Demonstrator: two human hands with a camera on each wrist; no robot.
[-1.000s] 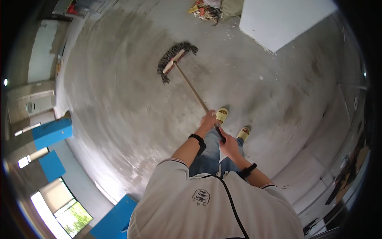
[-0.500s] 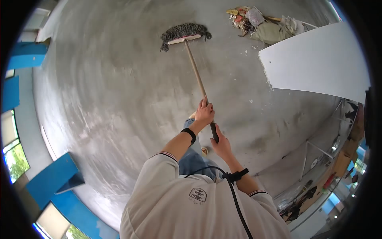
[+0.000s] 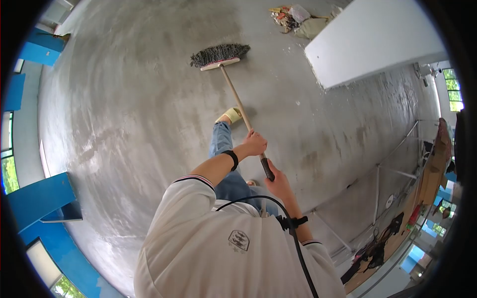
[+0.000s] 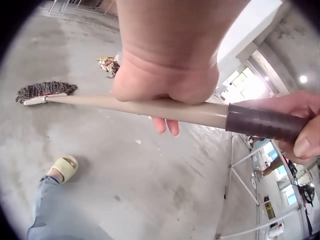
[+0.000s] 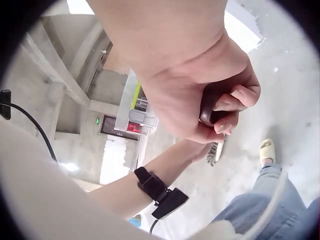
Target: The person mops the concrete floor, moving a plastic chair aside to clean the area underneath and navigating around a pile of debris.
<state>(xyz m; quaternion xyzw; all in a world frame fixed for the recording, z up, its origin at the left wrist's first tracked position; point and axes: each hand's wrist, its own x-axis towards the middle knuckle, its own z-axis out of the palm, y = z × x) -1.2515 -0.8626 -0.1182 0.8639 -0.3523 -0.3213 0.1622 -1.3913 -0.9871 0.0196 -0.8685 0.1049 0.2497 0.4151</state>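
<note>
A mop with a dark grey stringy head point(image 3: 220, 54) lies on the concrete floor ahead, its long wooden handle point(image 3: 233, 92) slanting back toward the body. My left hand point(image 3: 255, 142) grips the handle partway down its length. Behind it, my right hand point(image 3: 279, 180) holds the dark grip point(image 3: 267, 169) at the handle's end. In the left wrist view the handle point(image 4: 145, 108) runs under the left palm, with two fingertips point(image 4: 172, 127) showing below it. The right wrist view has the right hand's fingers point(image 5: 232, 102) curled round the dark end of the handle point(image 5: 206, 107).
One foot in a yellow slipper point(image 3: 228, 115) stands left of the handle. A white block-like structure point(image 3: 372, 39) rises at upper right, with a debris pile point(image 3: 293, 21) beside it. Metal frames point(image 3: 377, 193) stand along the right; blue panels point(image 3: 42, 198) line the left.
The view has turned, and the mop head has swung from slanting to nearly crosswise ahead of me. A slippered foot has stepped forward. Both hands have kept their hold on the handle.
</note>
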